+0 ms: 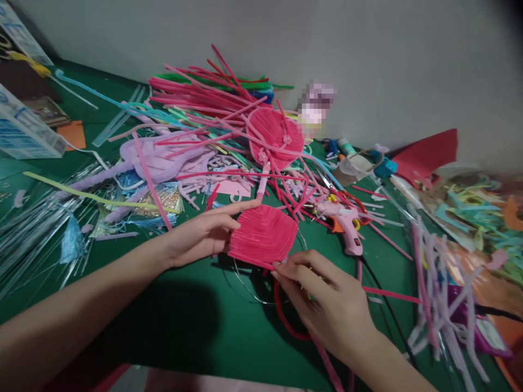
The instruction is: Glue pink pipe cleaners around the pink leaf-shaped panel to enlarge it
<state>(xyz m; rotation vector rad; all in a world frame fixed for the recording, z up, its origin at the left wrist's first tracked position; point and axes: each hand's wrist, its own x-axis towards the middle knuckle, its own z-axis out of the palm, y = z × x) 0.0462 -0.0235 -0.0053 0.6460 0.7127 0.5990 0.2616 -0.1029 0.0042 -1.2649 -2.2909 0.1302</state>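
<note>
A flat pink panel of pipe cleaners [263, 234], laid side by side in bent rows, is held up above the green table. My left hand [208, 234] grips its left edge, fingers behind and along the top. At the lower right corner, the thumb and fingers of my right hand [322, 294] pinch the panel's edge, where a pipe cleaner seems to trail off. Below hangs a red-pink pipe cleaner loop [281, 310], and a thin wire ring [253, 294] shows under the panel. A round pink pipe cleaner piece [275, 136] with small flowers lies just beyond.
Pink pipe cleaners [196, 92] are heaped at the back. A pink glue gun [347, 223] lies right of the panel, its cord running toward me. Lilac braided pieces [163, 155] and a blue tassel [72, 239] are on the left. Lilac strips [441, 288] lie at right.
</note>
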